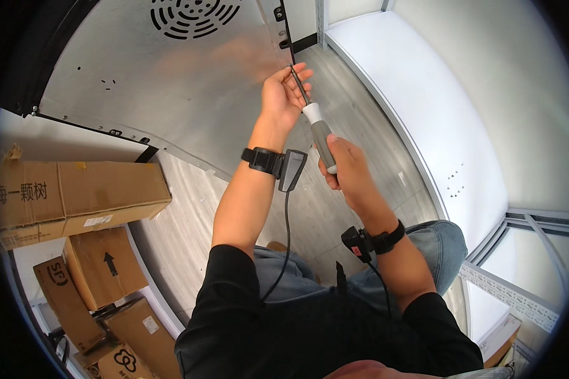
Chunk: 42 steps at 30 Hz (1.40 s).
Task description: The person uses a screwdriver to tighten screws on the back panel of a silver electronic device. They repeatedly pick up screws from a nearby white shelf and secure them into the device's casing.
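My right hand (348,165) is closed around the grey and white handle of a screwdriver (322,140). Its thin dark shaft points up and to the left, toward the edge of a large grey metal panel (189,95). At the tip, my left hand (283,95) has its thumb and forefinger closed about the shaft's end, while the other fingers curl loosely behind it. Whether a small screw sits between those fingertips is too small to tell. Along the panel's right edge run dark slots and holes, and a round vent pattern is cut into its upper part.
Cardboard boxes (107,199) are stacked at the left. A long white shelf board (411,82) curves along the right, with several tiny screws (455,183) on it. Metal shelf framing (518,294) stands at lower right. A cable (287,234) hangs from my left wrist device.
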### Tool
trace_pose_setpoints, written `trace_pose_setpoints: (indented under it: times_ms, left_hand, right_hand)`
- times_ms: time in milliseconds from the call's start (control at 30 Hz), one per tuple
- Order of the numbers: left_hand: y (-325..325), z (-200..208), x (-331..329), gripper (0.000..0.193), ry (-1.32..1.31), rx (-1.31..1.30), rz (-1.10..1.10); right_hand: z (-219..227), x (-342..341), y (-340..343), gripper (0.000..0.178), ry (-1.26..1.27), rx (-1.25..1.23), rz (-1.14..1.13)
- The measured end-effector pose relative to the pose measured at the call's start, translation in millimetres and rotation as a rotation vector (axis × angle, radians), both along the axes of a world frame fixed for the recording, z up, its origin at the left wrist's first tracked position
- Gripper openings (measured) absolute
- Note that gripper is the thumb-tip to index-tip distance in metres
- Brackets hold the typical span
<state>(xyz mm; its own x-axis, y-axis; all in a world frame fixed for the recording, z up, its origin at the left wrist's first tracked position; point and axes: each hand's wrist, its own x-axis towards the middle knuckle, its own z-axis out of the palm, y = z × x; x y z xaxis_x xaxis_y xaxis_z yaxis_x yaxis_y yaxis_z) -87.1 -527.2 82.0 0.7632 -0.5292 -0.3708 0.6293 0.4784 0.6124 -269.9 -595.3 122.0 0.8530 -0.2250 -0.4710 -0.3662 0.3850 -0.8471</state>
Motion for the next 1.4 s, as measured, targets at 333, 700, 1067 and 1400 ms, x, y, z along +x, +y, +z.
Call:
trace_pose_setpoints:
  times_ms: [333, 700, 1067, 1400]
  left_hand:
    - [-5.8, -2.2, 0.6, 0.029, 0.001, 0.043, 0.043]
    - [-10.7, -9.8, -14.6, 0.031, 0.007, -0.026, 0.084]
    - [-75.3, 23.4, -64.6, 0.026, -0.23, -0.006, -0.195]
    - [-238.6, -4.3, -193.1, 0.027, -0.407, 0.127, -0.572]
  right_hand:
    - [6.3, -11.7, 4.6, 0.039, 0.007, -0.08, 0.009]
    - [16.0, -26.9, -19.2, 0.037, 0.069, -0.102, -0.011]
    - [90.5, -56.1, -127.1, 0.033, 0.134, -0.421, 0.127]
    - [48.3, -203.4, -296.2, 0.037, 0.155, -0.644, -0.086]
